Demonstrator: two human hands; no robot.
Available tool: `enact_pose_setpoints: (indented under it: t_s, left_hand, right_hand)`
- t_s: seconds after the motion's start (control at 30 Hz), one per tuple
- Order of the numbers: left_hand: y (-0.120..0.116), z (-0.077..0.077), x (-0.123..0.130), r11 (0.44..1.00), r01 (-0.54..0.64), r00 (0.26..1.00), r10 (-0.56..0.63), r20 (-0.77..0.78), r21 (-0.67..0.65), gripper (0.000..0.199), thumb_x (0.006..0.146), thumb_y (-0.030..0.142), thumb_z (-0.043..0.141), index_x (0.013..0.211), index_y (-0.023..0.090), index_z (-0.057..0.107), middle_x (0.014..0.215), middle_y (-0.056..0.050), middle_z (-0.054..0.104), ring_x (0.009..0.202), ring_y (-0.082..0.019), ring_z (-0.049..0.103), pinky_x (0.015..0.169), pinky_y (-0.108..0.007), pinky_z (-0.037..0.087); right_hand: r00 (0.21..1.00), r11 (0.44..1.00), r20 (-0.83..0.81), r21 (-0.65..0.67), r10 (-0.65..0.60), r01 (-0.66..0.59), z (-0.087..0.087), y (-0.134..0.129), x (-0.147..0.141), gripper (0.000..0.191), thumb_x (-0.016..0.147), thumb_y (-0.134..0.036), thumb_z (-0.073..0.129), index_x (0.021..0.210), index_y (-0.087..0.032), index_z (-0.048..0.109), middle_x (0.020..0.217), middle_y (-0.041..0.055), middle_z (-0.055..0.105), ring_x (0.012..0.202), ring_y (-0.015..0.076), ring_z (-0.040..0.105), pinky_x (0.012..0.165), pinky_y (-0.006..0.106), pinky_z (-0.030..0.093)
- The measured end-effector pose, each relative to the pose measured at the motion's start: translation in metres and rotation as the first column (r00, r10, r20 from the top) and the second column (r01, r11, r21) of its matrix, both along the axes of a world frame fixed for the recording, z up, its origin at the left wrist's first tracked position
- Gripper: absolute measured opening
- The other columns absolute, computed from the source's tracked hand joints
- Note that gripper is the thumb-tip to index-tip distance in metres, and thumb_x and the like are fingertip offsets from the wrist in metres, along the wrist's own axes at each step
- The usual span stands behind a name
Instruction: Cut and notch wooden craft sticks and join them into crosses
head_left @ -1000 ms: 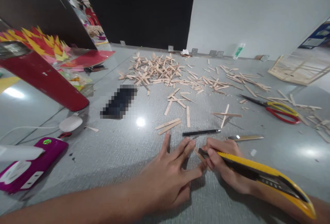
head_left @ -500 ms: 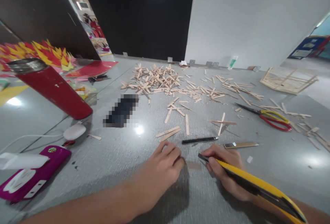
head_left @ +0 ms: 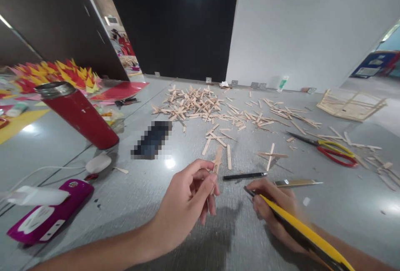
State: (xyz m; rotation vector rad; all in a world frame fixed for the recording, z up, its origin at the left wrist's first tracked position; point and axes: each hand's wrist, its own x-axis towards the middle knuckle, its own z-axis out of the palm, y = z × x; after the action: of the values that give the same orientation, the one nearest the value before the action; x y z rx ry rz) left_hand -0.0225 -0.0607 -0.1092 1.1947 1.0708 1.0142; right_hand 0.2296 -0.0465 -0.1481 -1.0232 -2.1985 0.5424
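Note:
Between thumb and fingertips, my left hand (head_left: 195, 192) holds wooden sticks (head_left: 218, 158) upright above the grey surface. Their lower ends are hidden by the fingers. My right hand (head_left: 276, 208) grips a yellow and black tool (head_left: 293, 227) near its dark tip, which points up and to the left. A black pen (head_left: 244, 176) lies just beyond and between the hands. Close behind my right hand is a flat metal-and-tan blade-like piece (head_left: 296, 182). One loose stick (head_left: 229, 157) lies behind the pen, and two crossed sticks (head_left: 271, 155) stand to its right.
A pile of wooden sticks (head_left: 196, 102) spreads across the back. Scissors (head_left: 328, 148) and a stick frame (head_left: 351, 104) are at right. On the left are a red bottle (head_left: 84, 117), a blurred-out dark phone-like object (head_left: 152, 141), a white mouse-like object (head_left: 98, 162) and a purple device (head_left: 53, 217).
My left hand has risen from the surface and turned, now with sticks pinched in it. Two sticks that lay behind it are no longer seen there. The view has shifted slightly.

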Motion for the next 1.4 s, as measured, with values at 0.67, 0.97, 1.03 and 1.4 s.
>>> enact_pose_setpoints:
  t_s: [0.67, 0.97, 1.03, 1.4]
  left_hand:
    - [-0.008, 0.006, -0.002, 0.996, -0.019, 0.996, 0.027, -0.088, 0.089, 0.034, 0.105, 0.045, 0.061, 0.129, 0.02, 0.062, 0.076, 0.001, 0.069, 0.053, -0.011, 0.057, 0.05, -0.022, 0.046]
    - [0.007, -0.03, 0.001, 0.843, 0.431, 0.754, -0.141, -0.642, 0.322, 0.018, 0.1, 0.011, 0.063, 0.093, 0.02, 0.077, 0.094, -0.003, 0.071, 0.097, -0.022, 0.065, 0.089, -0.036, 0.052]
    - [0.006, -0.034, 0.002, 0.822, 0.403, 0.755, -0.05, -0.654, 0.402, 0.017, 0.101, 0.01, 0.062, 0.105, 0.019, 0.075, 0.108, -0.006, 0.069, 0.11, -0.024, 0.062, 0.098, -0.039, 0.051]
    - [-0.022, -0.034, 0.006, 0.551, 0.688, 0.496, 0.117, -0.86, 0.472, 0.031, 0.111, 0.035, 0.049, 0.127, 0.016, 0.067, 0.129, -0.012, 0.07, 0.125, -0.03, 0.061, 0.113, -0.049, 0.046]
  right_hand:
    - [0.995, 0.994, -0.046, 0.062, -0.085, 0.087, -0.002, -0.002, 0.0, 0.006, 0.103, -0.029, 0.054, 0.098, -0.026, 0.056, 0.053, -0.01, 0.055, 0.037, 0.0112, 0.05, 0.038, 0.022, 0.037]
    - [0.919, 0.943, -0.244, -0.206, -0.309, 0.262, -0.002, -0.006, 0.001, 0.036, 0.103, -0.048, 0.059, 0.077, -0.024, 0.064, 0.05, -0.0033, 0.065, 0.037, 0.0124, 0.058, 0.039, 0.02, 0.045]
    - [0.926, 0.95, -0.248, -0.202, -0.284, 0.237, -0.003, -0.005, 0.0, 0.03, 0.103, -0.047, 0.06, 0.085, -0.024, 0.066, 0.049, -0.0044, 0.065, 0.037, 0.0125, 0.058, 0.039, 0.02, 0.045]
    - [0.974, 0.974, -0.121, -0.144, -0.193, 0.175, 0.007, -0.001, -0.002, 0.027, 0.1, -0.037, 0.061, 0.077, -0.024, 0.06, 0.055, -0.0043, 0.06, 0.045, 0.0116, 0.053, 0.044, 0.022, 0.041]
